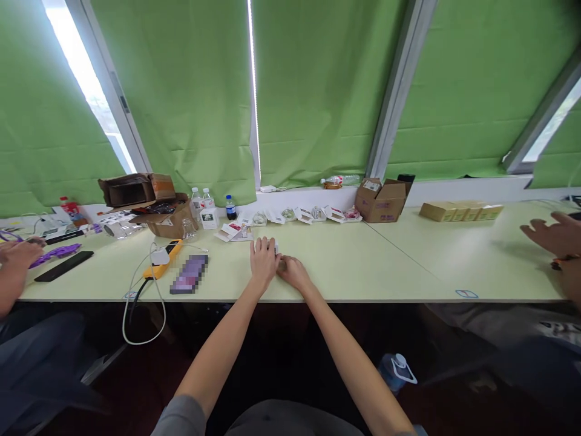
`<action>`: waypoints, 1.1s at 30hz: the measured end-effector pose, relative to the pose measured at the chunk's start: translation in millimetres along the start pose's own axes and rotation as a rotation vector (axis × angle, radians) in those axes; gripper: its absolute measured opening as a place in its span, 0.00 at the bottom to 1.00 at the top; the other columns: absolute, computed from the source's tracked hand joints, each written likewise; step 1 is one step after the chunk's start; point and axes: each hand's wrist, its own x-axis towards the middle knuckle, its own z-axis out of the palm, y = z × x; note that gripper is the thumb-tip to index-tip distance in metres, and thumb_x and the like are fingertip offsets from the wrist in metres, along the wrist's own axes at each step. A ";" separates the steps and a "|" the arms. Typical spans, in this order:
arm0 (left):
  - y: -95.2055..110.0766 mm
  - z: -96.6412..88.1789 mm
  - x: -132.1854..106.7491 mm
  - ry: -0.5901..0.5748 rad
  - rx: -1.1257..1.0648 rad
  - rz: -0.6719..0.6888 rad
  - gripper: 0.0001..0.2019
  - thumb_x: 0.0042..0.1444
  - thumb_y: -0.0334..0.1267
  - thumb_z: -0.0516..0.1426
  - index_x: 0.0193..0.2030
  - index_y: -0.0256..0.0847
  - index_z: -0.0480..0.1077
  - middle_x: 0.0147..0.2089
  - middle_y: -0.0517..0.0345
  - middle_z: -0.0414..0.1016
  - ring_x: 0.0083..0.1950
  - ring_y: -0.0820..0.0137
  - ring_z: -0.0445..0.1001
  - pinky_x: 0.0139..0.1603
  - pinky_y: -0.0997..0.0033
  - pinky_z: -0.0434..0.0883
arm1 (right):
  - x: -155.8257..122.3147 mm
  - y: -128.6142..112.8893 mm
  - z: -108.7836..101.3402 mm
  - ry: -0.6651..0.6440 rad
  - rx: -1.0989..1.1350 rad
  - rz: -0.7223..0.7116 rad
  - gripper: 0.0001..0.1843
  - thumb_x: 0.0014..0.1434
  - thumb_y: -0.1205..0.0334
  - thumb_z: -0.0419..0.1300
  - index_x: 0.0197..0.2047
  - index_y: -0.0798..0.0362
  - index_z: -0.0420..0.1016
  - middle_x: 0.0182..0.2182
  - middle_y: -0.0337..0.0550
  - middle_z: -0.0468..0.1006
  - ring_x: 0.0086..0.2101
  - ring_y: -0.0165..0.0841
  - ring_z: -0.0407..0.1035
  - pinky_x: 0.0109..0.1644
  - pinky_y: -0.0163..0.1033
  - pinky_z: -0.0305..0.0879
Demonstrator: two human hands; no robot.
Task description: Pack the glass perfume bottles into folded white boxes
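Note:
My left hand (263, 261) is over the table in front of me, its fingers bent over a small white object (272, 243) that is mostly hidden beneath them. Close against it on the right is my right hand (295, 272), fingers curled inward, and what they grip, if anything, is out of sight. Beyond my hands is a row of opened small white boxes (303, 214) with loose contents beside them. The nearest of these, an opened white box (228, 232), is just past my left hand. A phone (189, 274) with a blurred screen lies left of my forearm.
A yellow power strip (163, 259) with a white cable lies left of the phone. Cardboard boxes (170, 219) and bottles (207, 198) stand behind it. Back right are a carton (381, 200) and yellow boxes (462, 211). Other people's hands (551, 233) are at both table ends.

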 end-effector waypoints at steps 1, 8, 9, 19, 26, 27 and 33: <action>-6.5 -0.4 -0.3 -0.014 0.008 -0.007 0.24 0.58 0.43 0.53 0.61 0.39 0.62 0.62 0.41 0.63 0.65 0.52 0.58 0.66 0.47 0.52 | -0.3 -0.1 -0.3 0.002 0.010 -0.002 0.20 0.58 0.54 0.59 0.51 0.55 0.71 0.47 0.51 0.77 0.49 0.40 0.69 0.50 0.36 0.59; -70.9 -0.7 -4.0 -0.094 0.049 -0.037 0.31 0.52 0.42 0.59 0.63 0.39 0.58 0.67 0.44 0.57 0.69 0.51 0.51 0.68 0.48 0.49 | -3.2 -1.4 -3.5 -0.017 0.026 -0.015 0.20 0.58 0.51 0.59 0.49 0.55 0.73 0.47 0.50 0.77 0.49 0.40 0.69 0.52 0.37 0.60; -80.5 -1.1 -3.6 -0.108 0.049 -0.040 0.31 0.52 0.42 0.60 0.62 0.40 0.58 0.67 0.45 0.56 0.69 0.52 0.51 0.68 0.48 0.49 | -3.5 -1.4 -3.5 -0.016 0.026 -0.013 0.20 0.59 0.51 0.59 0.48 0.55 0.73 0.47 0.50 0.77 0.49 0.40 0.69 0.51 0.37 0.60; -163.5 1.2 7.2 -0.153 0.078 -0.059 0.30 0.50 0.37 0.62 0.59 0.42 0.58 0.66 0.46 0.58 0.68 0.54 0.54 0.66 0.52 0.54 | -3.9 1.9 0.4 0.017 0.018 -0.065 0.17 0.61 0.52 0.56 0.46 0.55 0.73 0.45 0.49 0.76 0.46 0.39 0.69 0.49 0.37 0.59; -210.7 5.4 24.4 -0.230 0.132 -0.081 0.29 0.47 0.35 0.64 0.56 0.40 0.59 0.63 0.43 0.62 0.65 0.56 0.58 0.62 0.57 0.58 | -0.2 4.8 6.6 0.013 -0.036 -0.108 0.17 0.63 0.54 0.53 0.49 0.55 0.72 0.48 0.50 0.74 0.49 0.39 0.66 0.55 0.40 0.57; -216.8 6.4 26.8 -0.243 0.145 -0.082 0.29 0.47 0.35 0.64 0.55 0.39 0.59 0.62 0.43 0.62 0.65 0.56 0.59 0.61 0.58 0.59 | -0.1 5.2 7.6 0.011 -0.042 -0.114 0.17 0.63 0.54 0.52 0.49 0.56 0.71 0.49 0.51 0.73 0.50 0.40 0.66 0.56 0.41 0.56; -246.7 16.7 35.8 -0.274 0.211 -0.107 0.28 0.49 0.37 0.63 0.55 0.39 0.58 0.60 0.44 0.64 0.63 0.57 0.61 0.58 0.61 0.62 | -0.7 6.6 12.5 -0.021 -0.073 -0.138 0.18 0.65 0.57 0.50 0.52 0.56 0.70 0.56 0.54 0.68 0.58 0.43 0.59 0.63 0.47 0.50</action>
